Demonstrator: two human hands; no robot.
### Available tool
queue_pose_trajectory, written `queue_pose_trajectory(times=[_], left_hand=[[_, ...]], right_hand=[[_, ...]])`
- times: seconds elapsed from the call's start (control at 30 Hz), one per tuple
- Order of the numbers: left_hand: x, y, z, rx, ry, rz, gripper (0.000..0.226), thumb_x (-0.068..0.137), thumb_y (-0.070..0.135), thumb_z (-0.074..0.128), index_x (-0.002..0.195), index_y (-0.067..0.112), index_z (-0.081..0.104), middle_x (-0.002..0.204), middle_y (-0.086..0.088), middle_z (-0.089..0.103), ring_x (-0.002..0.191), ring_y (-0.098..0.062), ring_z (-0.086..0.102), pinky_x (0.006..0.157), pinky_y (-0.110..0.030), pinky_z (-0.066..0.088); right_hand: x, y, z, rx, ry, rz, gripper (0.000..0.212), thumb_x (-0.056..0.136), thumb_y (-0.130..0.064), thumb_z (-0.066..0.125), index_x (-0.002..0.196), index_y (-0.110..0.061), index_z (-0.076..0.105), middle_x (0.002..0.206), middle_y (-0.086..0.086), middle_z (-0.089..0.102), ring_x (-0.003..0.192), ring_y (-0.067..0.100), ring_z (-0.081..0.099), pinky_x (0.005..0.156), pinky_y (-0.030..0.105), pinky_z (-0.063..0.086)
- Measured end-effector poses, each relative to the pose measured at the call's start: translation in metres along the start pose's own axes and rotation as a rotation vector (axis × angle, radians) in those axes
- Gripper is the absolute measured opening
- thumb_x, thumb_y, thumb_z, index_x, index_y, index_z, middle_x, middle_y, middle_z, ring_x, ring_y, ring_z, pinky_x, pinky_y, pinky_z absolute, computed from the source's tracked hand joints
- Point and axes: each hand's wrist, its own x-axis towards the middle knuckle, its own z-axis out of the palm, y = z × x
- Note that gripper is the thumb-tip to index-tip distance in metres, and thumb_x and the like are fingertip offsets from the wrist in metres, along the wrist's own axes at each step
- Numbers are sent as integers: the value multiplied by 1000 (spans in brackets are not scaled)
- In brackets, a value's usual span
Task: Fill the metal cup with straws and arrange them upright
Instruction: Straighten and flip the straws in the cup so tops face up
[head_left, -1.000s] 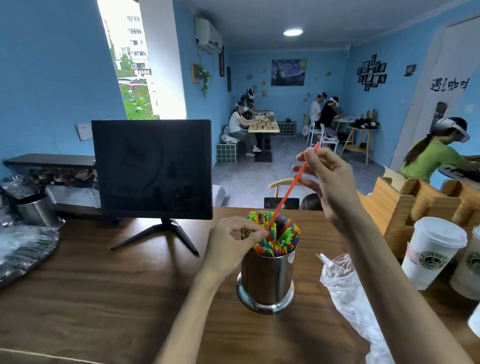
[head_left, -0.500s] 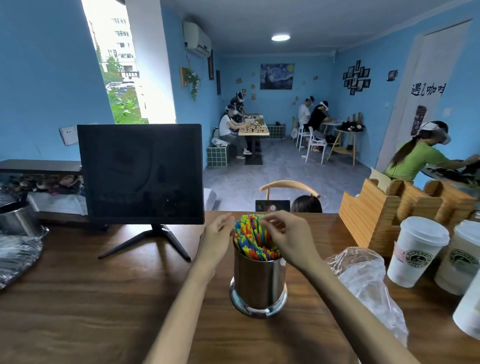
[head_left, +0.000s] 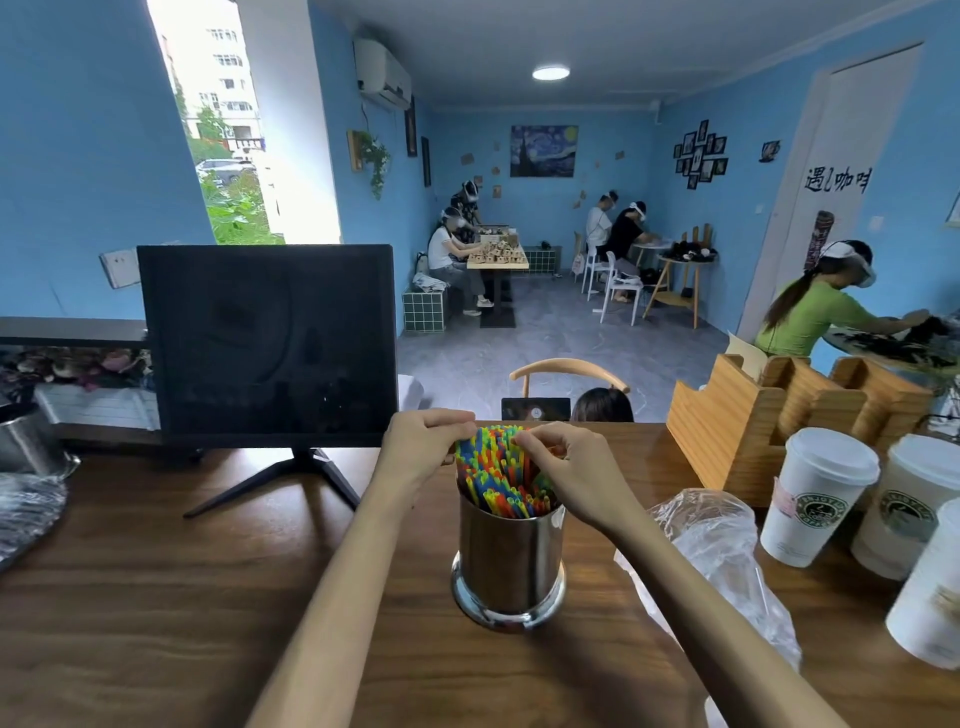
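Observation:
A shiny metal cup (head_left: 509, 561) stands on the wooden counter (head_left: 156, 597), packed with coloured straws (head_left: 493, 473) that lean slightly to the left. My left hand (head_left: 421, 447) presses its curled fingers against the left side of the straw tops. My right hand (head_left: 566, 473) is on the right side of the bundle, fingers pinched on the straw tips. Both hands touch the straws above the cup's rim.
A black monitor (head_left: 267, 343) on a stand is at the back left. A crumpled clear plastic bag (head_left: 711, 545) lies right of the cup. White lidded paper cups (head_left: 815, 499) and a wooden holder (head_left: 748, 426) crowd the right. Another metal cup (head_left: 26, 441) sits far left.
My right hand brought a red straw down into the cup and now rests on the bundle. My left hand has stayed at the straw tops.

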Motion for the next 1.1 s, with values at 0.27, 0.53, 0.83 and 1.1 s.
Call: queue_pose_trajectory(times=[0.27,0.53,0.83,1.1], left_hand=[[-1,5,-8,-305,-102,-270,24,81,14,83,104,10,76,98,-8,79,92,-19,74,67,-24,60],[1,12,-11,-431,-88,-286,30,79,15,83,107,7,75,102,-12,78,93,-21,75,69,-25,62],[-16,63,-6,-343,256,418,13,87,12,79,99,17,76,93,2,79,88,-6,73,70,-15,53],[-29,76,-8,-601,391,615,11,95,7,69,97,17,72,98,-7,78,95,-20,75,81,-31,58]], right_hand=[[1,5,-4,20,-58,23,37,101,-48,54,112,-21,75,108,-7,73,98,2,66,78,13,51],[1,2,-2,37,-92,30,36,101,-46,54,114,-19,75,108,-7,74,98,2,67,74,8,48],[3,-6,-1,53,-1,-4,25,100,-43,58,108,-26,75,104,-16,72,98,-2,63,84,20,52],[0,-28,-1,221,56,-30,53,100,-53,53,68,-15,73,62,1,68,68,15,67,76,40,52]])
